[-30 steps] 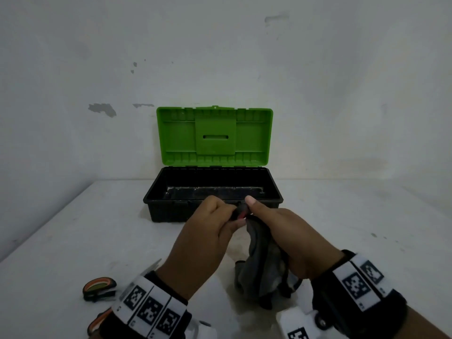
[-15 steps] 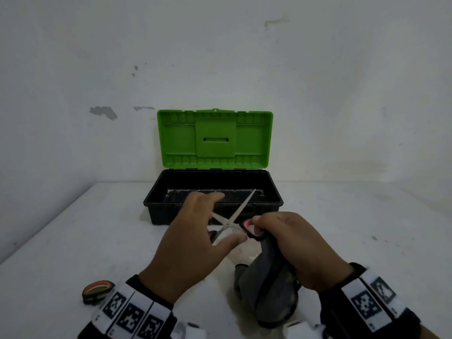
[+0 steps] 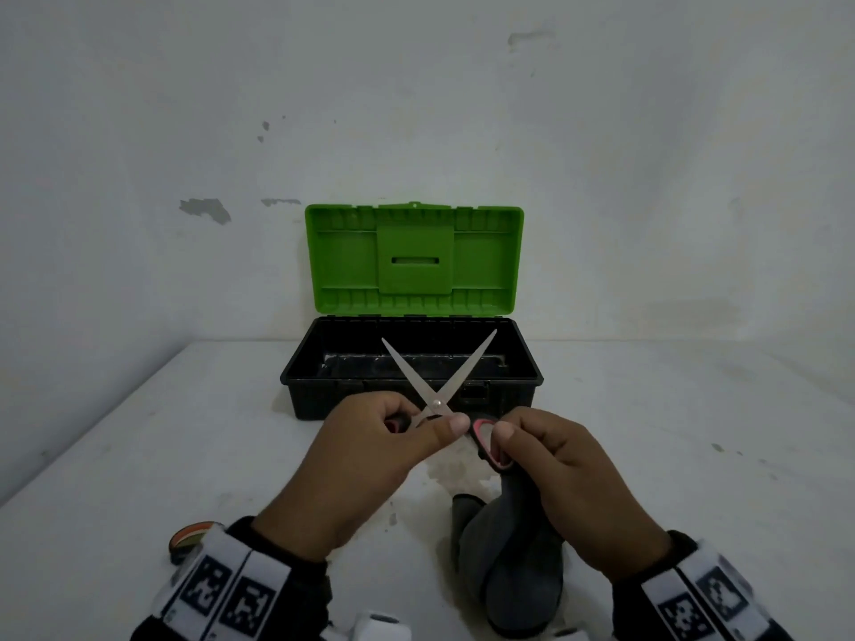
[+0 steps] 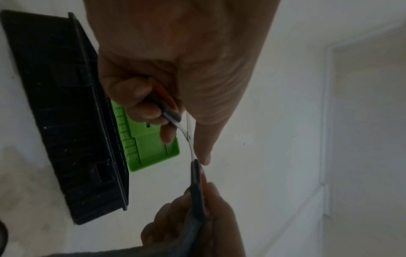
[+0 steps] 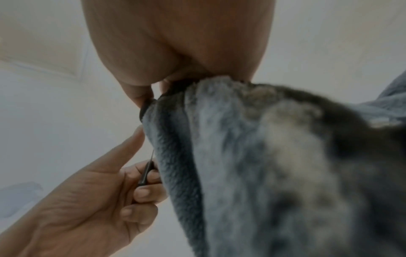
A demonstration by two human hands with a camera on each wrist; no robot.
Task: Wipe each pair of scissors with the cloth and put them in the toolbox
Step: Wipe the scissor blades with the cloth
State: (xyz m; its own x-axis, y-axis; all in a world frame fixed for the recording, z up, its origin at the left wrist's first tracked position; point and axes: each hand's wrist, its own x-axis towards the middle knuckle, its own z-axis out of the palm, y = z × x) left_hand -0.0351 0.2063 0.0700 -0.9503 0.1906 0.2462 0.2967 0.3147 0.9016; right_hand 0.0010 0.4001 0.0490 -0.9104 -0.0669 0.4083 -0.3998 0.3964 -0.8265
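Note:
A pair of scissors [image 3: 437, 386] with black and pink handles is held up in front of the toolbox [image 3: 527, 363], its blades spread wide in an X. My left hand [image 3: 416, 425] grips the left handle [image 4: 169, 111]. My right hand [image 3: 502, 437] pinches the right handle [image 3: 486, 439] and also holds the grey cloth [image 3: 509, 562], which hangs down to the table. The cloth [image 5: 263, 165] fills the right wrist view. The toolbox is black, with its green lid [image 3: 414, 259] standing open against the wall.
Another pair of scissors with orange and green handles [image 3: 187, 538] lies on the white table at the lower left, partly hidden by my left wrist. A white wall stands close behind the toolbox. The table's left edge runs diagonally.
The scissors were wrapped in the cloth between both hands. They have come out of it and their blades have spread wide apart as my hands pulled the handles apart.

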